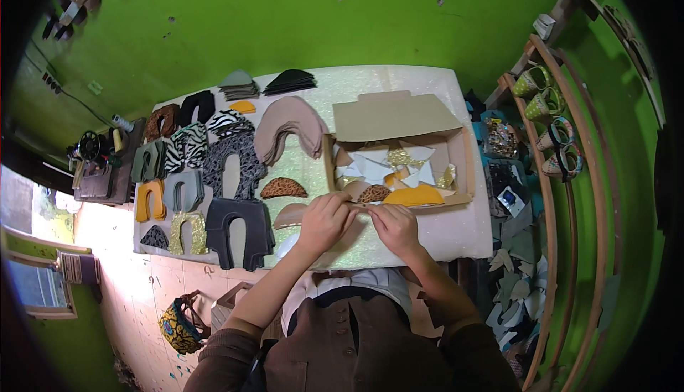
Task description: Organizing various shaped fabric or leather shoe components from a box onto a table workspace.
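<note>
My left hand point(326, 222) and my right hand point(393, 227) meet at the box's near edge, fingers closed in a pinch. Between the fingertips shows a thin, brownish edge, too small to identify. Just beyond them stands an open cardboard box point(467, 171) with white, gold and tan scraps inside. A yellow half-round piece point(415, 195) and a leopard-print half-round piece point(374, 193) lie at its near side. By my left hand are a tan half-round piece point(290, 215) and another leopard-print one point(284, 187).
Stacks of U-shaped cut pieces, such as pink point(292, 123), dark grey point(239, 232) and gold glitter point(189, 234), cover the table's left half. A sewing machine point(96, 151) stands at far left. A wooden rack with shoes point(545, 103) and piled scraps point(514, 278) are at right.
</note>
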The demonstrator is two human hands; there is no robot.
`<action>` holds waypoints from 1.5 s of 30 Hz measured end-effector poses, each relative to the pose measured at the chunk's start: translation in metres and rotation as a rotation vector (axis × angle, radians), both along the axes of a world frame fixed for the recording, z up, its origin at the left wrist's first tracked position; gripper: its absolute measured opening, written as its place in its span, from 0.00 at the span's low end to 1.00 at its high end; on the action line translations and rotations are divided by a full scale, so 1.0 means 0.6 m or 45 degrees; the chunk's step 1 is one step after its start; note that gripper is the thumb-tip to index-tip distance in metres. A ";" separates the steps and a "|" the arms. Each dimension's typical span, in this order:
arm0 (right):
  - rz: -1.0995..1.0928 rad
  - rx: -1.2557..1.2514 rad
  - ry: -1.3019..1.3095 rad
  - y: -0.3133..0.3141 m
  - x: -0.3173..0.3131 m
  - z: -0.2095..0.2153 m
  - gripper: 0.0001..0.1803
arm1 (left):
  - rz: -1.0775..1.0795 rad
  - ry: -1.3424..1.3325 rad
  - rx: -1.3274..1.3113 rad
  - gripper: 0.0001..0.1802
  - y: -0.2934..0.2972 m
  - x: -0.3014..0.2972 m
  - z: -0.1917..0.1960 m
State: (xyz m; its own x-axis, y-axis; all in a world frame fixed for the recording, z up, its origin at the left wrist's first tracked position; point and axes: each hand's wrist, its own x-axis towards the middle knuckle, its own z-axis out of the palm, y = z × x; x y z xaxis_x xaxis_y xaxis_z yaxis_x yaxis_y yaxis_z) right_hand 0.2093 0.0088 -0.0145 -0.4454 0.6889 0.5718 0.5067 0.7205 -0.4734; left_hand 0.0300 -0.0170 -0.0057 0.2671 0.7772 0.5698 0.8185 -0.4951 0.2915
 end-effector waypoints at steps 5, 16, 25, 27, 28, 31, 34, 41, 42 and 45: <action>-0.123 -0.106 0.044 0.055 0.072 0.010 0.06 | 0.072 -0.028 -0.012 0.08 0.069 0.051 0.006; -0.147 -0.499 -0.502 0.253 0.151 -0.062 0.11 | 0.145 0.104 -0.461 0.08 0.160 0.118 -0.041; -0.162 -0.530 -0.910 0.289 0.129 -0.092 0.18 | 0.248 0.044 -0.562 0.10 0.181 0.151 -0.054; -0.142 -0.515 -0.914 0.297 0.135 -0.100 0.18 | 0.264 0.028 -0.596 0.10 0.182 0.154 -0.054; -0.101 -0.495 -0.896 0.302 0.139 -0.100 0.17 | 0.281 0.016 -0.629 0.10 0.182 0.155 -0.054; -0.028 -0.585 -0.744 0.311 0.154 -0.097 0.16 | 0.307 -0.037 -0.671 0.11 0.183 0.159 -0.051; 0.063 -0.972 -0.428 0.324 0.161 -0.089 0.15 | 0.305 -0.125 -0.706 0.12 0.185 0.158 -0.037; 0.479 -2.041 0.438 0.316 0.177 -0.068 0.13 | 0.165 -0.496 -0.407 0.17 0.192 0.173 -0.030; 0.555 -2.143 0.492 0.313 0.179 -0.065 0.12 | 0.162 -0.494 -0.410 0.17 0.194 0.171 -0.028; 0.505 -2.194 0.514 0.303 0.172 -0.039 0.12 | 0.198 -0.760 -1.029 0.15 0.196 0.159 -0.032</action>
